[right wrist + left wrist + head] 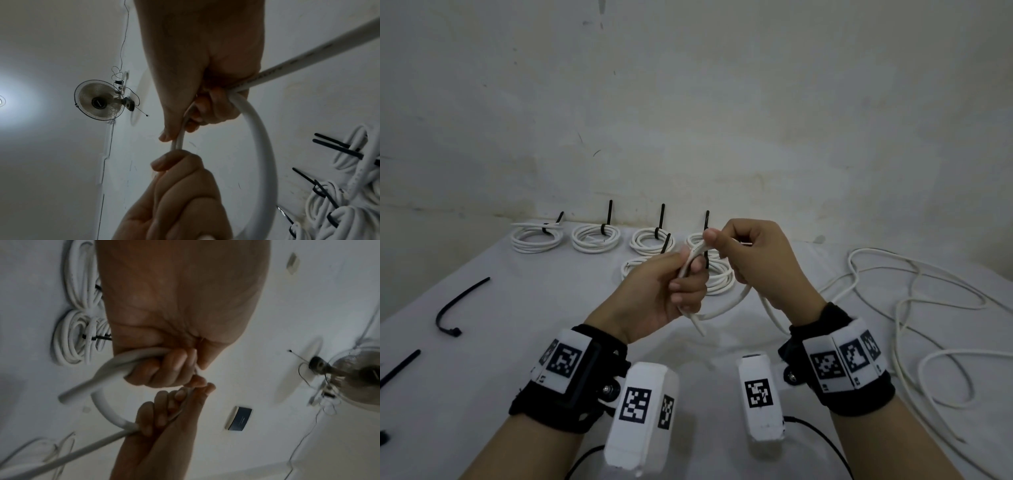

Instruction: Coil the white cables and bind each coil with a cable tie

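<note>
Both hands hold one white cable [723, 309] above the middle of the table. My left hand [685, 274] grips it near its cut end, which pokes out below the palm; in the left wrist view the fingers [164, 366] curl round the cable [123, 360]. My right hand [717, 246] pinches the same cable just above, thumb on top. Between the hands hangs one small loop [265, 154], which the right hand [205, 110] holds from above. Several coils bound with black ties [595, 238] lie at the back.
The uncoiled length of cable [900, 308] sprawls in loose bends over the right side of the white table [517, 342]. Loose black cable ties [458, 308] lie at the left, another [399, 370] near the left edge. A wall rises behind the coils.
</note>
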{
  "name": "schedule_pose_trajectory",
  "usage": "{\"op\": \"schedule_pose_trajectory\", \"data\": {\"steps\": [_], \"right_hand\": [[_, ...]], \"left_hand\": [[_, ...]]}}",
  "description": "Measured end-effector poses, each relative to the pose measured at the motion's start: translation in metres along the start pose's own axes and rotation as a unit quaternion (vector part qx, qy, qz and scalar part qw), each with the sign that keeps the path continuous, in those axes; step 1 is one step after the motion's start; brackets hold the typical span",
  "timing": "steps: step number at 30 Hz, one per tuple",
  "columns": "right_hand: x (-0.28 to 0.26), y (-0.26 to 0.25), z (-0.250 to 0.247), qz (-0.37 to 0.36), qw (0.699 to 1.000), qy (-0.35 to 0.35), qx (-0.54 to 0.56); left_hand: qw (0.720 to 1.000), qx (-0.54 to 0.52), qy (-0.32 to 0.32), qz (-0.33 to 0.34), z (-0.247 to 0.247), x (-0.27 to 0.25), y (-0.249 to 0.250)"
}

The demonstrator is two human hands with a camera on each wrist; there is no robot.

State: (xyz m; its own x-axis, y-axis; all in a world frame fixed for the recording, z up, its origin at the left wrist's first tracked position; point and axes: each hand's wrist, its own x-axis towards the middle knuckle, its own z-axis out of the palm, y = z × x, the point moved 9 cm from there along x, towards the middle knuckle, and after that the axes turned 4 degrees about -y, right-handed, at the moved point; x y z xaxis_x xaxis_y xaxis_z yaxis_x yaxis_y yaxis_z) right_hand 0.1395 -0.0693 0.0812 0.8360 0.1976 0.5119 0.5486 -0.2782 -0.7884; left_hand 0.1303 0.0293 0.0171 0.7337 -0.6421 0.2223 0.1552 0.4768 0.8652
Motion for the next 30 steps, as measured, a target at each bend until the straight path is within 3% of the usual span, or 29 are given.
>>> {"op": "schedule_pose_trajectory", "data": {"steps": [7,13,16,18,21,24,30], "right_hand": [[0.002,0.017,-0.001,-0.008,0.997,-0.071,0.005],[-0.007,0.052,-0.033,0.0,0.972,-0.093,-0.214],[-0.012,0.05,-0.048,-0.035,0.949,-0.104,-0.297],[-0.015,0.046,-0.052,-0.059,0.914,-0.125,-0.382],[-0.022,0.037,-0.041,-0.146,0.831,-0.155,-0.514],[-0.029,0.031,-0.028,-0.224,0.769,-0.157,-0.578],[-0.058,-0.001,0.022,-0.341,0.702,-0.208,-0.59]], "left_hand": [[0.989,-0.089,0.036,0.11,-0.013,-0.003,0.024],[0.959,-0.17,0.064,0.217,-0.036,-0.017,0.053],[0.949,-0.185,0.075,0.243,-0.045,-0.021,0.059],[0.944,-0.189,0.094,0.252,-0.05,-0.022,0.06],[0.94,-0.196,0.108,0.258,-0.052,-0.022,0.058],[0.938,-0.193,0.119,0.263,-0.052,-0.021,0.056],[0.945,-0.149,0.135,0.257,-0.046,-0.017,0.05]]}}
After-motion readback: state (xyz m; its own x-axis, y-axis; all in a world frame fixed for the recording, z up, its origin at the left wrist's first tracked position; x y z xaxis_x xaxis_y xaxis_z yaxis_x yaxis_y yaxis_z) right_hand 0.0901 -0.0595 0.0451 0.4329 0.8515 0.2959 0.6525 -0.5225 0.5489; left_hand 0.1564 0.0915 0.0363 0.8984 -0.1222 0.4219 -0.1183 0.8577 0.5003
